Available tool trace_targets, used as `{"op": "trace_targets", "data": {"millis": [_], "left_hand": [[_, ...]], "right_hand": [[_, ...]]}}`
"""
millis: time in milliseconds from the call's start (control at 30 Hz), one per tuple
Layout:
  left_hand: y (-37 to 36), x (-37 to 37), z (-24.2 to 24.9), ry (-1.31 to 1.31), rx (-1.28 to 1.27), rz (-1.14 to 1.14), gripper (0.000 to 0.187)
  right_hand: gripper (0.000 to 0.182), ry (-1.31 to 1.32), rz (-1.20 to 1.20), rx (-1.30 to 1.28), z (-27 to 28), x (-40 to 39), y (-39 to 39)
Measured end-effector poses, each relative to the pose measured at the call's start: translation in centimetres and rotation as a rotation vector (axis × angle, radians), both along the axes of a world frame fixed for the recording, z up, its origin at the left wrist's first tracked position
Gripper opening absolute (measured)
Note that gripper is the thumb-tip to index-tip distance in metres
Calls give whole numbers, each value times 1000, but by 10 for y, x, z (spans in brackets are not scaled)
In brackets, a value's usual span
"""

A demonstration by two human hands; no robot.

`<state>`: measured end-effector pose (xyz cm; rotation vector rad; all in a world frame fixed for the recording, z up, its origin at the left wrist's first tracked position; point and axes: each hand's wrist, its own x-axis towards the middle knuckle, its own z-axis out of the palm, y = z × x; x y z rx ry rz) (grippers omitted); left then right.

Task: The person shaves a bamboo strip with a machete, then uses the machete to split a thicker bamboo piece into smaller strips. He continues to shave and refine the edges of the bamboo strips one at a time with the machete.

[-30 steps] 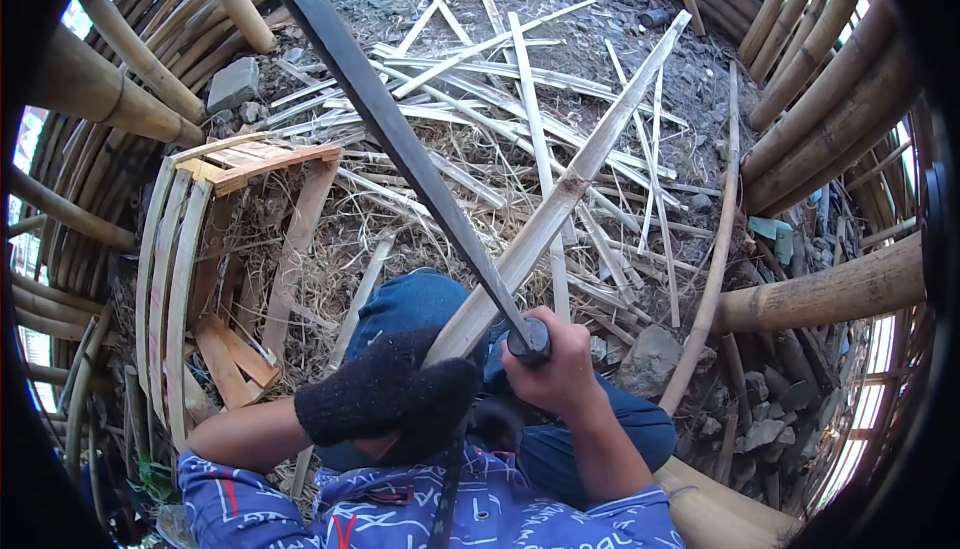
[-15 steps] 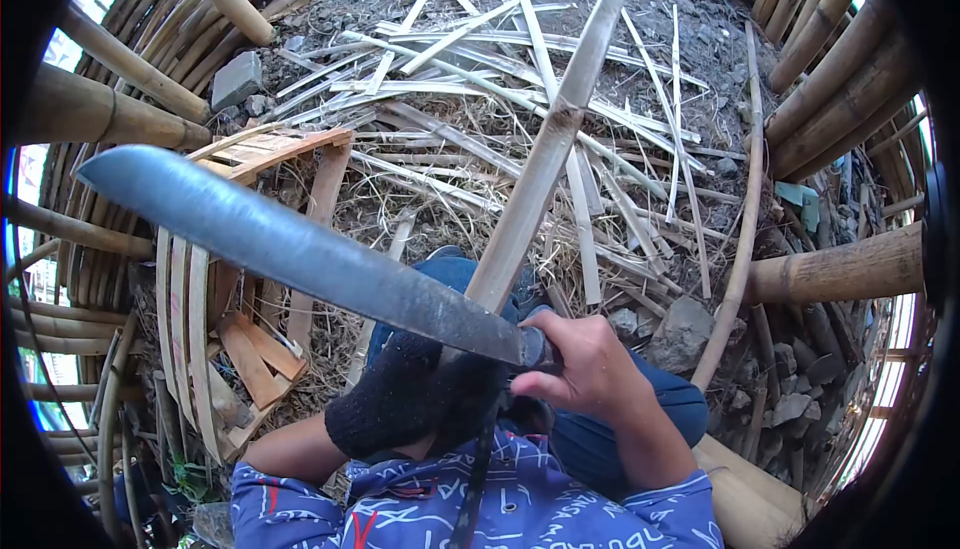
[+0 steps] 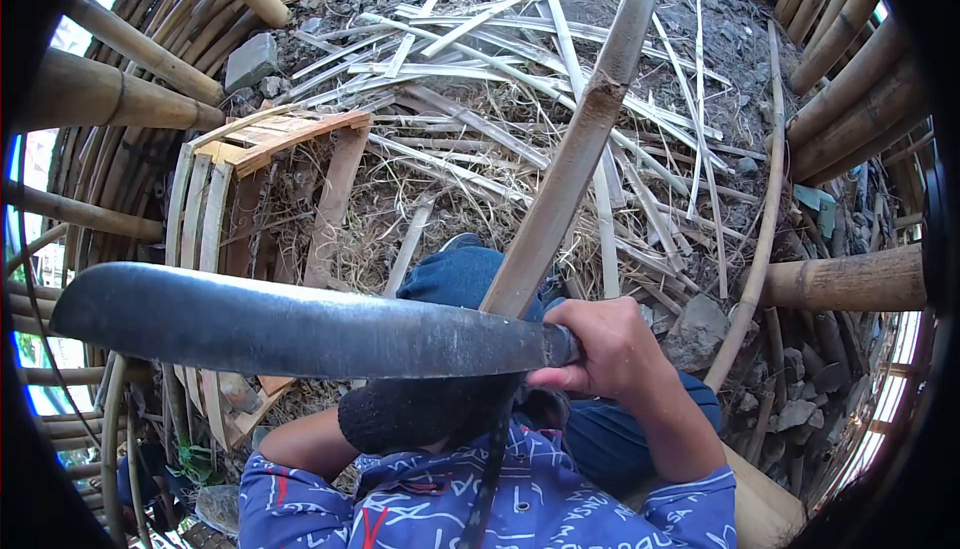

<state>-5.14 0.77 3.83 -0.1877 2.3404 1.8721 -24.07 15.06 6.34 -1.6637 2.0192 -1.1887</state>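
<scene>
A broad machete (image 3: 290,327) lies across the view, its tip at the far left. My right hand (image 3: 605,349) is closed round its handle, at the blade's right end. A long split bamboo piece (image 3: 560,174) slants up to the upper right, and its lower end passes behind the blade. Below the blade is my left hand (image 3: 405,411) in a black knitted glove, close to the bamboo's lower end. The blade hides most of the left fingers, so their grip does not show.
Thin bamboo strips (image 3: 470,69) lie scattered over the ground ahead. A slatted wooden crate (image 3: 215,194) stands at the left, with a grey block (image 3: 251,62) behind it. Thick bamboo poles (image 3: 850,279) flank both sides. Rocks (image 3: 697,333) lie at the right.
The machete has turned from a downward slant to nearly level, its tip lower and the blade now covering more of my gloved left hand. The scene has shifted slightly right.
</scene>
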Motion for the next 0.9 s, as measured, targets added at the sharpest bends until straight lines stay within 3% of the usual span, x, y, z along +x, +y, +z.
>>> {"op": "trace_targets", "data": {"millis": [67,100,167,367,400,467,567,667,900], "left_hand": [[5,4,-16,59,752,151,32],[3,0,-8,55,750,148,32],[-5,-13,14,-671,1155,443,32],[-3,-3,-4,-511,1381,270,36],[-3,-1,-8,-515,1379,272,36],[-4,2,-14,-247,1390,210,30],[-9,-11,17,-478,1239,276,34],[-6,-5,4,-307,1010,242,30],[-5,-6,15,-284,930,223,29]], "right_hand": [[51,23,1,-12,-1,-1,-2],[51,54,-5,-20,-1,-2,-3],[51,84,-20,-33,-1,-3,-5],[51,159,-23,-40,1,-7,-10],[52,168,-19,-38,1,-8,-10],[52,178,-18,-39,1,-8,-10],[54,207,-29,-35,0,-9,-11],[55,221,-38,-39,0,-9,-10],[57,270,-50,-38,-1,-12,-9]]}}
